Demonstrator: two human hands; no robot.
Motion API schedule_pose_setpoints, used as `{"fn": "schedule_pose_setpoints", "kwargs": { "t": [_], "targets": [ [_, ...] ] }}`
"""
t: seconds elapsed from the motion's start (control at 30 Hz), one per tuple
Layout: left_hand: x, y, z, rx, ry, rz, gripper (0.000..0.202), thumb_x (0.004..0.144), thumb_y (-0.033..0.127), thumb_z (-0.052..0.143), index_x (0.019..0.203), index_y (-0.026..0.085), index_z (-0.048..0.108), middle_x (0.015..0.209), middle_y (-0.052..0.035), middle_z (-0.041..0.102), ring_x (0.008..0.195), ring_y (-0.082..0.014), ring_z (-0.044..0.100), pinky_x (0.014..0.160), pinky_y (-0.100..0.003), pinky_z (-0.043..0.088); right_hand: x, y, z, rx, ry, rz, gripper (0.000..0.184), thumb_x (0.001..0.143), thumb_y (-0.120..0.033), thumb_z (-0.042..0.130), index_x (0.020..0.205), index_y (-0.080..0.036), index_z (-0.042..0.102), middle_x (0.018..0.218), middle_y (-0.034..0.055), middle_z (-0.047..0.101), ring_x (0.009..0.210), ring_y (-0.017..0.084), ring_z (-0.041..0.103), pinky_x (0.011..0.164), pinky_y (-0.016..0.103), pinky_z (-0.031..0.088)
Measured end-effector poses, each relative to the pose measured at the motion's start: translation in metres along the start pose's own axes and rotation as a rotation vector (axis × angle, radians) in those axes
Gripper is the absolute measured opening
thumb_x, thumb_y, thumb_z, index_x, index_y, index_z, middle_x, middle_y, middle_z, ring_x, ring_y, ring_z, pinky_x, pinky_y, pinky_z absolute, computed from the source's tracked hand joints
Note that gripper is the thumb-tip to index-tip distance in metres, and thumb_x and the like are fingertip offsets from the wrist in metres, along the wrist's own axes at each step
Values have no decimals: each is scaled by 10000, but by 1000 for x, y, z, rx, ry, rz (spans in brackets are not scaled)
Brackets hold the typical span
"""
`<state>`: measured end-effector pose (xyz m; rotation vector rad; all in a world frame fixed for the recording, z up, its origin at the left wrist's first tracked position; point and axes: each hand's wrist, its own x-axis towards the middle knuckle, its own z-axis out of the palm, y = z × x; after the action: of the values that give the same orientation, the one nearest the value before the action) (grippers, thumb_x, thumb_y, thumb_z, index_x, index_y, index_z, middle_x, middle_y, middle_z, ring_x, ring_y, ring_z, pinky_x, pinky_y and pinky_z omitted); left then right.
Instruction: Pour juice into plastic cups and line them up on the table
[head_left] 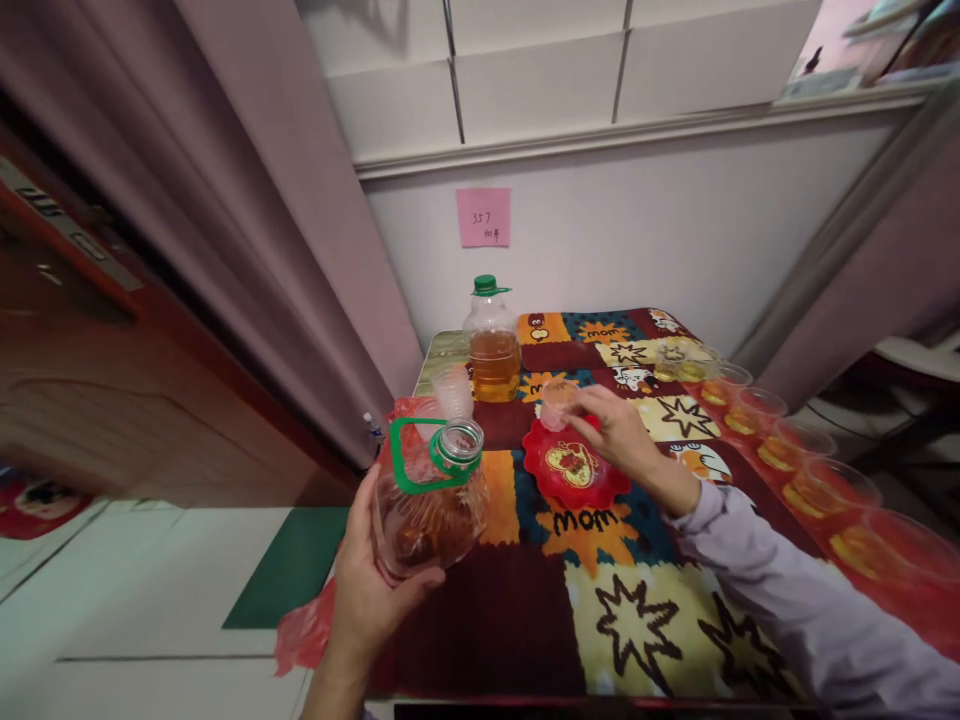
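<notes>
An uncapped oil jug (429, 500), part full of amber liquid, is being held tilted to the left of the red plate (576, 468), above the near-left edge of the bench (510, 610). It is being gripped from below by the left hand (367, 585), with the fingers wrapped round its belly and the thumb pressed on the near side; its green handle is being left free. A small clear cup (556, 403) is being pinched between the thumb and fingertips of the right hand (619, 430), just over the far-left rim of the red plate.

Judging from this, pouring would go best with the cup being steadied upright over the plate, the jug's mouth being brought close above it and the tilt being raised slowly, since so wide a mouth is likely to gush.

The right forearm, in a pale sleeve (787, 590), is being stretched in from the near right of the plate, the wrist slightly bent. Behind the plate a capped bottle (493, 345) and a stack of cups (455, 392) are standing; to its right a row of filled cups (780, 445) is being carried by the bench.
</notes>
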<state>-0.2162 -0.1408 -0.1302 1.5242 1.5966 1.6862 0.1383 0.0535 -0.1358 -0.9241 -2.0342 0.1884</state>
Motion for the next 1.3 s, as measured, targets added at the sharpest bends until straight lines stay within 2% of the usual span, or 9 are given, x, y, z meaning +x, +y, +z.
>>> {"fn": "schedule_pose_setpoints", "kwargs": {
  "t": [0.2, 0.57, 0.67, 0.8, 0.9, 1.0, 1.07, 1.17, 1.3],
  "targets": [
    [2, -5, 0, 43, -1, -33, 1406, 537, 856, 1027, 1697, 215, 556, 1616, -233, 702, 1504, -512, 673, 1256, -641, 541, -68, 19, 8, -106, -126, 121, 154, 1105, -288, 703, 979, -250, 783, 1132, 124, 835, 953, 287, 810, 805, 383, 644],
    [5, -14, -2, 119, -30, 52, 1379, 602, 904, 975, 1711, 221, 524, 1640, -233, 680, 1520, -497, 665, 1286, -655, 512, -75, 25, 20, -136, -131, 165, 148, 1093, -270, 730, 978, -249, 822, 1228, 121, 858, 999, 271, 841, 820, 358, 674],
    [5, -17, 0, 143, -58, 56, 1390, 617, 919, 962, 1734, 234, 499, 1667, -230, 658, 1552, -497, 637, 1316, -670, 472, -76, 17, 18, -143, -104, 180, 151, 1108, -329, 723, 1144, -259, 852, 1261, 121, 854, 1014, 280, 850, 834, 374, 696],
    [4, -20, -1, 184, -81, 92, 1378, 650, 924, 944, 1755, 246, 476, 1672, -226, 657, 1543, -496, 647, 1302, -676, 490, -74, -3, 3, -120, 42, 165, 405, 1092, -478, 776, 1437, -267, 791, 1459, 163, 795, 1233, 347, 829, 1003, 466, 716],
    [5, -21, -2, 225, -97, 123, 1365, 682, 928, 923, 1768, 244, 460, 1683, -230, 647, 1549, -493, 641, 1299, -672, 494, -72, -23, -4, 80, 91, 182, 454, 1068, -531, 814, 1438, -271, 774, 1403, 161, 813, 1202, 344, 827, 1050, 497, 701],
    [7, -20, -2, 257, -117, 133, 1357, 704, 918, 919, 1783, 251, 436, 1700, -233, 630, 1563, -484, 631, 1307, -663, 488, -73, -51, 13, 434, -66, 272, 554, 1029, -621, 848, 1458, -284, 751, 1285, 134, 838, 1085, 309, 831, 1026, 505, 695],
    [7, -19, -2, 274, -126, 131, 1362, 709, 905, 926, 1795, 260, 416, 1707, -231, 624, 1560, -476, 636, 1297, -650, 502, -76, -72, 36, 691, -201, 353, 807, 930, -726, 915, 1567, -291, 679, 1430, 162, 795, 1237, 342, 809, 1106, 554, 666],
    [8, -15, 0, 288, -137, 121, 1378, 689, 894, 945, 1796, 266, 417, 1732, -234, 603, 1566, -469, 632, 1286, -638, 512, -78, -103, 74, 1054, -363, 476, 1242, 754, -802, 1016, 1757, -315, 470, 1758, 231, 560, 1475, 410, 705, 1205, 625, 600],
    [9, 0, 8, 233, -116, 36, 1434, 545, 894, 1008, 1732, 258, 517, 1715, -243, 625, 1576, -475, 619, 1254, -619, 535, -69, -129, 102, 1424, -438, 530, 1562, 682, -765, 1079, 1864, -354, 144, 1813, 246, 474, 1534, 437, 666, 1264, 678, 549]
  ]
}}
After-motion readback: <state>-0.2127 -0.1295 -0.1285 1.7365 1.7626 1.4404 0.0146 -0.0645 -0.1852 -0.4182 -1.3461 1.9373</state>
